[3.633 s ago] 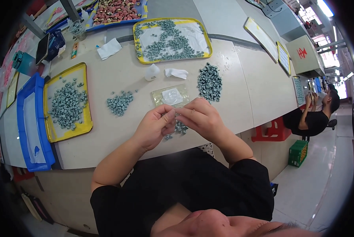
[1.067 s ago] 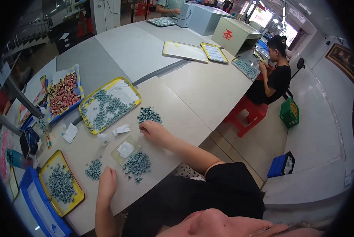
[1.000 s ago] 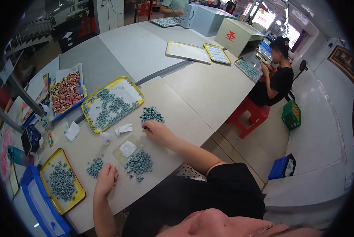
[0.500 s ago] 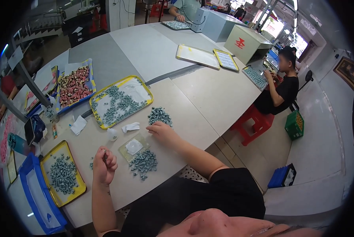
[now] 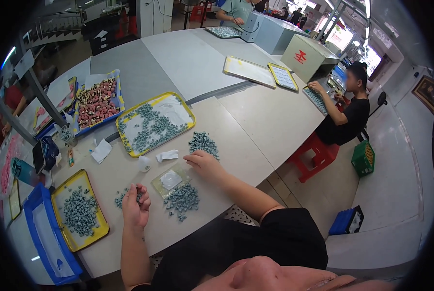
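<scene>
My left hand is raised over the near left table, its fingers curled round a small grey-green piece that shows between them. Behind those fingers lies a loose scatter of similar pieces. My right hand is at the near edge of a dark grey-green pile, fingertips drawn together; whatever they pinch is too small to make out. Between my hands sits a pale greenish plate bearing a white patch. A larger heap of grey-green pieces touches its near side.
Yellow-rimmed trays of grey-green pieces stand at the far left and near left. Beside them are a blue bin, a tray of red pieces, a white cup and crumpled tissue. A co-worker sits right.
My left hand has turned and lowered slightly, now close to the loose scatter. My right hand has barely moved. The whole view has shifted a little; the seated co-worker has raised an arm.
</scene>
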Demonstrator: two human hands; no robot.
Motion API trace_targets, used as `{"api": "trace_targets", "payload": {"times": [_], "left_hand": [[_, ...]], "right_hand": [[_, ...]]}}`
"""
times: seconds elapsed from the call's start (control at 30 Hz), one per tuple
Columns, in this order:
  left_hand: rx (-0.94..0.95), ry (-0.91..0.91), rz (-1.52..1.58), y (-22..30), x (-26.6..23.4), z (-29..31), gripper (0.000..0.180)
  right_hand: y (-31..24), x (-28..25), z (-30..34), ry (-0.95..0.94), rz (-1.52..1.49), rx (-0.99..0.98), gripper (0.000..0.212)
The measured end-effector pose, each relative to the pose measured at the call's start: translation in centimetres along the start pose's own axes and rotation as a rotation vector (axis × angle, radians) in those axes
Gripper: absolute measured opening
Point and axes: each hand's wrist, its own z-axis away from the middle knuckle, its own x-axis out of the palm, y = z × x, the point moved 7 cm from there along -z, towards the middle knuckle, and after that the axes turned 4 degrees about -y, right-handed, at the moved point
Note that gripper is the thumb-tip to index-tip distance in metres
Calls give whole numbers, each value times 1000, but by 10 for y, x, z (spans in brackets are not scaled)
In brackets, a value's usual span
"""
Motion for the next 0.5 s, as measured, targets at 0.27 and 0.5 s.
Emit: {"api": "trace_targets", "payload": {"times": [0.27, 0.5], "left_hand": [[60, -43, 76, 3, -17, -9, 21], [89, -61, 103, 3, -13, -9, 19]], "right_hand": [[4, 8, 0, -16, 10, -25, 29], [-1, 4, -1, 34, 11, -19, 13]]}}
